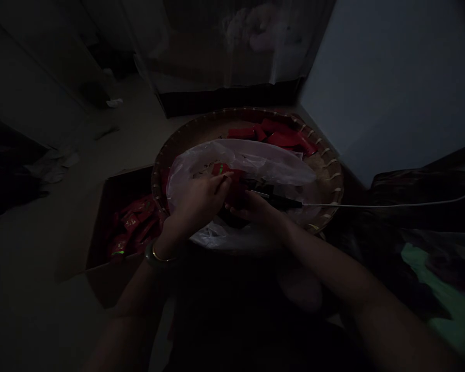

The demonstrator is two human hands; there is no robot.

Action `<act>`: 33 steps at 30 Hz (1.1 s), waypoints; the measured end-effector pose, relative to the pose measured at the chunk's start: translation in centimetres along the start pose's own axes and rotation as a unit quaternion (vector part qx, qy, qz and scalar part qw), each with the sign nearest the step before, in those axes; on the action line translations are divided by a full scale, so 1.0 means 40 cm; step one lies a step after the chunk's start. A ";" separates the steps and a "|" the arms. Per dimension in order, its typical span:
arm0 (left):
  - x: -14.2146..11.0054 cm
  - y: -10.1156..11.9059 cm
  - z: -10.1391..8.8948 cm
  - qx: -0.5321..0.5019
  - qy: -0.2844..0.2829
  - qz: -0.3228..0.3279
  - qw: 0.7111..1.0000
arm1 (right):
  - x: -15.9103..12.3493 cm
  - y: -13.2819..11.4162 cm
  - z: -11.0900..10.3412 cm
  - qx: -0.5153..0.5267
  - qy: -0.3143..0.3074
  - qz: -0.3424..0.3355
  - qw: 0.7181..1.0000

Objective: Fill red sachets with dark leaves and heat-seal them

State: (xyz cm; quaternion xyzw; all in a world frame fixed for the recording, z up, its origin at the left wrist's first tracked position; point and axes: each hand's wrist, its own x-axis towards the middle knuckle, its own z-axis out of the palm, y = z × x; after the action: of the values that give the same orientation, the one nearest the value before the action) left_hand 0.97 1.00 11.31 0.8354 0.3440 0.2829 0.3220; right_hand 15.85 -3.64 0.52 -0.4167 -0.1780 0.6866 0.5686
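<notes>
The view is very dark. Between my two hands is a small red packet (237, 182), above an opened clear plastic bag (251, 150) in a round woven bamboo tray (180, 135). My left hand (209, 192), with bangles at the wrist, pinches the packet from its left and upper side. From below and the right, my right hand (253, 206) curls its fingers round it. Just beside the right hand lies a slim dark tool (282, 201) with a metal tip and a white cord. Dark pieces in the bag cannot be made out.
Several red packets (282, 137) lie at the tray's far right. On the floor to the left, an open cardboard box (96, 232) holds many more. The white cord (391, 205) runs off right, past dark bundles and a pale green cloth (430, 274). A white panel (387, 77) stands beyond.
</notes>
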 end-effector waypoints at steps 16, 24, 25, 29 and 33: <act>-0.079 -0.202 0.010 -0.356 0.182 -0.221 0.889 | -0.088 -0.022 0.073 0.236 -0.005 -0.015 0.972; -0.090 -0.216 0.024 -0.385 0.145 -0.233 0.881 | -0.076 -0.042 0.042 0.186 0.068 0.032 0.980; -0.089 -0.220 0.028 -0.388 0.123 -0.236 0.883 | -0.072 -0.043 0.032 0.154 0.067 0.028 0.985; -0.082 -0.226 0.051 -0.396 0.038 -0.264 0.878 | -0.060 -0.048 0.005 0.019 0.020 0.004 1.000; -0.072 -0.227 0.080 -0.408 -0.017 -0.271 0.872 | -0.056 -0.048 -0.002 -0.053 0.015 -0.005 0.998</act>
State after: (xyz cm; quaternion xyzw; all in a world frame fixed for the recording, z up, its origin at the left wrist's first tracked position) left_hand -2.11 2.77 1.93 0.5084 0.4058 0.2856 0.7038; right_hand 17.13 -5.20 2.67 -0.4554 -0.2078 0.6669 0.5520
